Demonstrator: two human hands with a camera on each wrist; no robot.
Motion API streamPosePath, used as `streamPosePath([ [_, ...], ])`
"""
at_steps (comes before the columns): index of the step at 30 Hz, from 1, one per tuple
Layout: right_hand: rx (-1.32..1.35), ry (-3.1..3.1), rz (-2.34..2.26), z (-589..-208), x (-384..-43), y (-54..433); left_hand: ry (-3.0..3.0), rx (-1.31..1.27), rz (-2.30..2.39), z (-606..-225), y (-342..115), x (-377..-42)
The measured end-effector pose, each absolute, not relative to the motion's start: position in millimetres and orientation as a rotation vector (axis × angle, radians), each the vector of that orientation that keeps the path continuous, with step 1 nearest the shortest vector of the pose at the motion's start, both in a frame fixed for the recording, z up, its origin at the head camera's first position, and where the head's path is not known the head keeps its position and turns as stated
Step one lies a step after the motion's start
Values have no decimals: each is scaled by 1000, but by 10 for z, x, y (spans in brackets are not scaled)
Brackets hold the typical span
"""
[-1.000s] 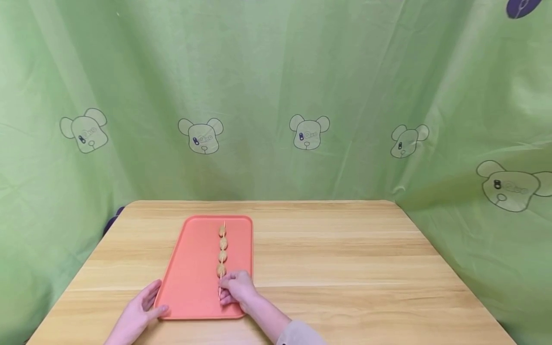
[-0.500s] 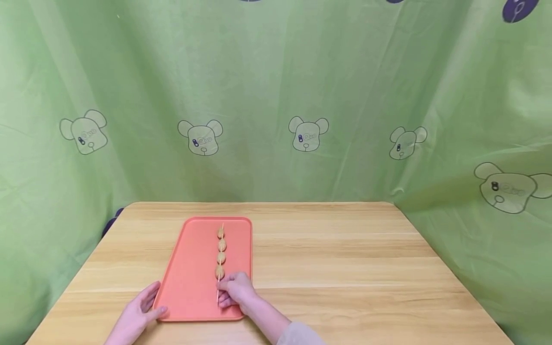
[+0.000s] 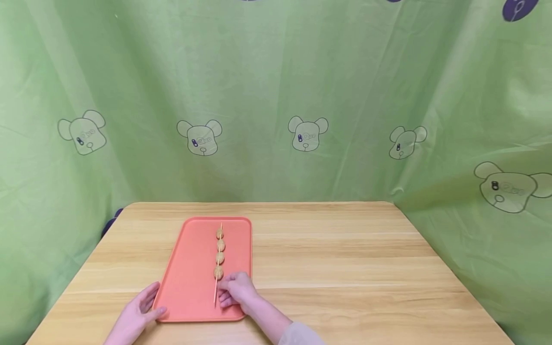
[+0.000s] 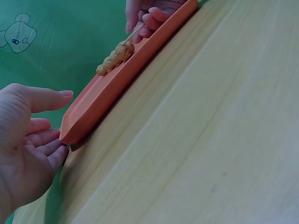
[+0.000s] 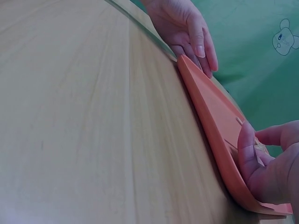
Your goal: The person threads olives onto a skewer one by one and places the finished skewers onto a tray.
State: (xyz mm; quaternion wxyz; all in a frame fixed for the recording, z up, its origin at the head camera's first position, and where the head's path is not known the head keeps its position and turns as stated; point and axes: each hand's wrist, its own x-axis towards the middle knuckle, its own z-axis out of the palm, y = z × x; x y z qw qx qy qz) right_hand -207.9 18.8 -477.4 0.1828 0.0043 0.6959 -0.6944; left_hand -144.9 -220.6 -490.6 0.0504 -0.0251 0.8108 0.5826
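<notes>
A skewer [image 3: 219, 251] of several brown, rough-skinned balls on a thin wooden stick lies lengthwise over the right half of a coral-red tray [image 3: 185, 268]. My right hand [image 3: 237, 290] pinches the bare near end of the stick between thumb and fingertips, low over the tray. The stick's tail points toward me past those fingers. At the tray's near left corner is my left hand [image 3: 137, 314], its fingers fairly straight along the left side and its thumb by the front rim. The left wrist view has the left fingertips [image 4: 58, 151] right at the corner.
The tray lies on the left part of a light wooden table [image 3: 345, 268], whose surface stretches away to the right. A green curtain [image 3: 258, 62] printed with bear heads hangs behind and at both sides.
The skewer has shifted slightly left, and its balls show a different side, as if turned. The right fingers no longer cover the stick's near part. The left hand stays at the tray corner.
</notes>
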Motion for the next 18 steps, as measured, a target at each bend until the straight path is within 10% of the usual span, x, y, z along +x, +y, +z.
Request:
streamPosePath([
  [18, -212, 2035, -2017, -4584, -2234, 851, 2515, -22, 1792, -4863, -2210, -1453],
])
